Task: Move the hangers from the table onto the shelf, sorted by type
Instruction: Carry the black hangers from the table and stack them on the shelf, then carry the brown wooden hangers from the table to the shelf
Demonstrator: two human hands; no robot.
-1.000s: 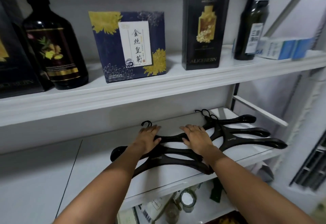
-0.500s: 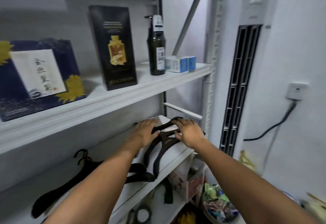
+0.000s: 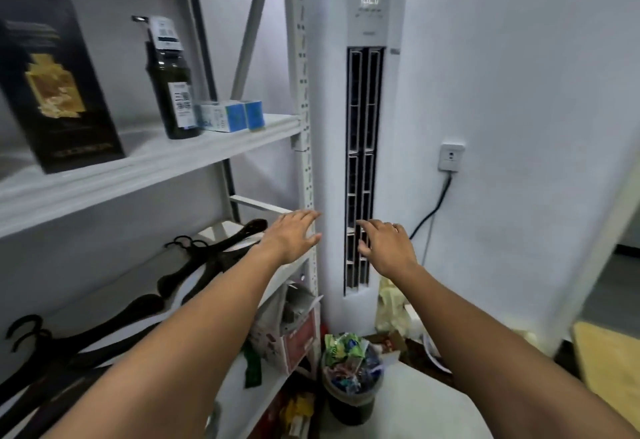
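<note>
**Grips.** Left grip (image 3: 292, 234) and right grip (image 3: 388, 248): both empty, fingers spread and loose, palms down. They hover side by side at centre frame, touching nothing. The left is level with the shelf's corner post, and the right is in front of the air conditioner (image 3: 367, 127).

**Task items.** Black hangers lie flat on the lower shelf (image 3: 292, 274) in two sets.
- The mid-left hanger set (image 3: 194, 262) has its hooks bunched toward the back wall.
- The lower-left hanger set (image 3: 131, 309) also has its hooks at the back and is partly covered by the left forearm.
- The sets are apart, with bare shelf between them.
- Blur hides whether the two sets differ in type.

**Key relation.**
- Both sets lie down and to the left of the grips.
- Their long axes run along the shelf, from lower left toward centre frame.
- The left grip is nearer. It is just beyond the tip of the mid-left set but not touching it.
- The right grip is well apart from both sets, off the shelf entirely.

**Judgement.**
- The shelved sets appear placed and released.
- Any further hanger would be on the counter, which is not in view.
- The next pick probably calls for turning toward the right of the frame, away from the shelf.

**Other stock, upper shelf.** Dark bottle (image 3: 173, 92), black carton (image 3: 59, 92) and blue-and-white boxes (image 3: 228, 115).
</note>
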